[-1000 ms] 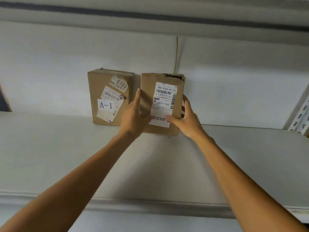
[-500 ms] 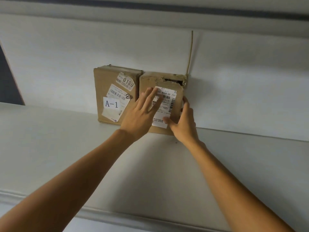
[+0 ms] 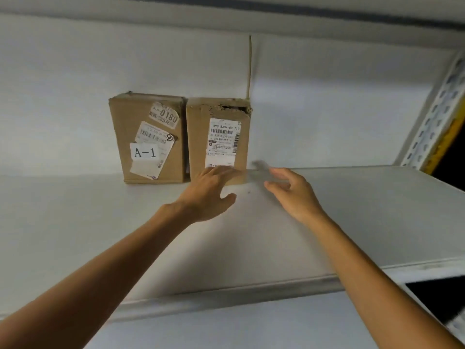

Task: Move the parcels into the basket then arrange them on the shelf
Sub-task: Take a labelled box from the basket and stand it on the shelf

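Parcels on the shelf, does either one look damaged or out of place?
The right parcel has a torn, crushed top edge near its right corner, leaving a dark gap in the cardboard. The A-1 parcel beside it looks intact, though its labels sit crooked and overlapping. Both stand upright at the back of the shelf.

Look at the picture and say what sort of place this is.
Probably a parcel storeroom or pickup point: the parcel marked A-1 and a second labelled parcel stand on a white shelf, with a slotted racking post.
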Demonstrator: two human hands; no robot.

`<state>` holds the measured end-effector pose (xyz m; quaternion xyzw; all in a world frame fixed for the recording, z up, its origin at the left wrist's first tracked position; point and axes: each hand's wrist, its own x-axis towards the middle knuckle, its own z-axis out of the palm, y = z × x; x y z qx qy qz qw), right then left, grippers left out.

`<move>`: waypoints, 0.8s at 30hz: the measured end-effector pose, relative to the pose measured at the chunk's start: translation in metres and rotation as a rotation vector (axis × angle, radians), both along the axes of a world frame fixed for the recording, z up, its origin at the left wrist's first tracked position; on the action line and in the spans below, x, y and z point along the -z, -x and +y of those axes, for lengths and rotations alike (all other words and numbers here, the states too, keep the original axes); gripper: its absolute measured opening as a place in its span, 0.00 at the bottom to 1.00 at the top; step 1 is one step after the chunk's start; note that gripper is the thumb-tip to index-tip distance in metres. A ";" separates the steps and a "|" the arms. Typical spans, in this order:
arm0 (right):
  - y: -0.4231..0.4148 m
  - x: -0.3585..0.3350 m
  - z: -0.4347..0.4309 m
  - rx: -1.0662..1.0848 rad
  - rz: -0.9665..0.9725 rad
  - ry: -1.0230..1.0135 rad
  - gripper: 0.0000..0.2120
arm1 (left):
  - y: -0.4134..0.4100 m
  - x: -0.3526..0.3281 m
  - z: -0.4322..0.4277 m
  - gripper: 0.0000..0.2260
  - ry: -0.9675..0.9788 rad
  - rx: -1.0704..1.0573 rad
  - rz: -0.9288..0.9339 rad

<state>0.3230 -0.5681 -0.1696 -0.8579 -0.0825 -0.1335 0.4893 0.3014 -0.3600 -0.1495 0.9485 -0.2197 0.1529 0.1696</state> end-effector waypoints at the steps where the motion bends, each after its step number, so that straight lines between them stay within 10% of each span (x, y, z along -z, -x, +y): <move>1: 0.012 -0.002 -0.009 0.009 -0.008 0.050 0.19 | 0.005 -0.001 -0.009 0.24 0.043 0.033 0.038; 24: 0.517 0.068 -0.320 0.936 0.276 0.084 0.35 | 0.304 0.061 -0.419 0.24 -0.162 0.973 0.414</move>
